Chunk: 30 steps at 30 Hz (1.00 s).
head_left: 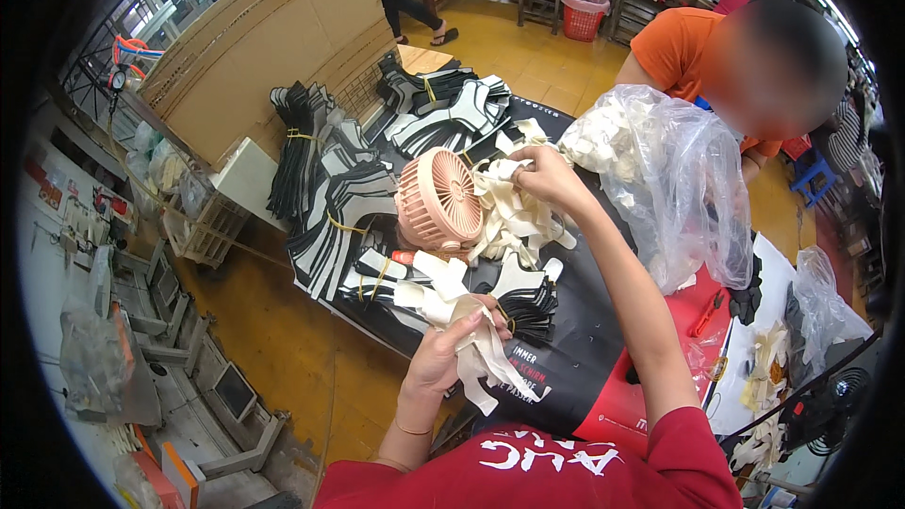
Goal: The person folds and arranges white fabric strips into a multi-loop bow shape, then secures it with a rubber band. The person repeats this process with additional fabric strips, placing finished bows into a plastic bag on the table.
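Observation:
My left hand [441, 354] is closed around several white fabric strips [488, 358], whose loose ends hang down toward my body. Farther off, my right hand [551, 179] reaches into a heap of cream fabric pieces [514, 226], fingers pinched on a piece at its far side. Between the heap and the left-hand bundles stands a small pink fan [441, 198]. Just beyond my left hand lie a few white pieces [436, 287] and a stack of black-and-white cut pieces [526, 297].
Banded bundles of black-and-white cut pieces [344, 203] cover the table's left and far sides. A clear plastic bag [674, 188] of cream scraps stands at right, near a person in orange [688, 42]. Red-handled snips [709, 313] lie on the red table area. A cardboard panel [273, 38] rises behind.

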Motion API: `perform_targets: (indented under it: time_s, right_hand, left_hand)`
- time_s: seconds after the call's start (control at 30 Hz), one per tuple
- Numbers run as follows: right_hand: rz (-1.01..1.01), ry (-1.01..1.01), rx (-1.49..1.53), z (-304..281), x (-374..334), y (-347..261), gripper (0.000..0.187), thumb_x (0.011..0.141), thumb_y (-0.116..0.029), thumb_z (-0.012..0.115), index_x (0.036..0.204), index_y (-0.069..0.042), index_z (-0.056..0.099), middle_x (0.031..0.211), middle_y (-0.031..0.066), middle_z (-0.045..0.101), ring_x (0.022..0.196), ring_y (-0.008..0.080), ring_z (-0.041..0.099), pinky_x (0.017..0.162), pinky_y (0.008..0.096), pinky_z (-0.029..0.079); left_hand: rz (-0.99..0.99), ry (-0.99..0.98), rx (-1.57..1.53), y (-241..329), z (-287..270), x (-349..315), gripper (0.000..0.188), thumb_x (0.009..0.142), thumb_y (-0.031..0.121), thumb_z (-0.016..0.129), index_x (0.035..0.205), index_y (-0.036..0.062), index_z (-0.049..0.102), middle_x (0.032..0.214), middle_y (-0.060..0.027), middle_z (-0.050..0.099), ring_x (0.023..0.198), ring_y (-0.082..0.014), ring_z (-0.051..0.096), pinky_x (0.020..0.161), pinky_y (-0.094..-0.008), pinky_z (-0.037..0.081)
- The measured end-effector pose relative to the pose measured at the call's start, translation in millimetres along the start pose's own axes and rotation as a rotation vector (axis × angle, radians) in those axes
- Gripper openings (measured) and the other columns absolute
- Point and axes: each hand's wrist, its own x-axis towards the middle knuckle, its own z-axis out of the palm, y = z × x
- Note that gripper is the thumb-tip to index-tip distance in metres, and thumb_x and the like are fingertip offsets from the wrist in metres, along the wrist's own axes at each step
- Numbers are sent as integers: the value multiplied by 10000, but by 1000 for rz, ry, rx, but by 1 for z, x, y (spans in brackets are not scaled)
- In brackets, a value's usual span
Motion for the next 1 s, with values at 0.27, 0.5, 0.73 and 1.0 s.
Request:
perform_targets:
  time_s: [0.27,0.5,0.73,1.0]
  right_hand:
    - [-27,87,-590,30,-29,-16,564,644,-468,799,1059,-106,680,1046,167,630,975,309,618,816,415,485]
    - [10,150,-474,25,-39,-9,639,643,-386,826,1162,-120,566,1021,168,645,979,308,621,821,429,476]
    - [-96,21,91,-12,-72,-15,330,727,-238,787,943,-6,699,863,101,707,781,164,657,721,304,497]
    - [-203,-387,431,-53,-161,-55,272,750,-95,777,982,10,682,903,29,692,828,60,589,737,242,484]
  left_hand:
    - [-35,-17,-42,-6,-10,-6,258,939,149,547,1141,-11,522,925,-122,631,849,-222,642,748,-342,545]
    - [-13,-46,-31,0,-6,-4,264,936,138,542,1148,-18,518,925,-128,627,856,-221,633,755,-339,533]
    - [222,78,102,12,0,12,347,924,96,554,1240,-9,457,1013,-118,610,910,-206,610,796,-337,521]
    - [413,-173,257,3,21,33,983,692,283,844,1424,0,252,1161,-96,555,1097,-177,531,972,-344,435]
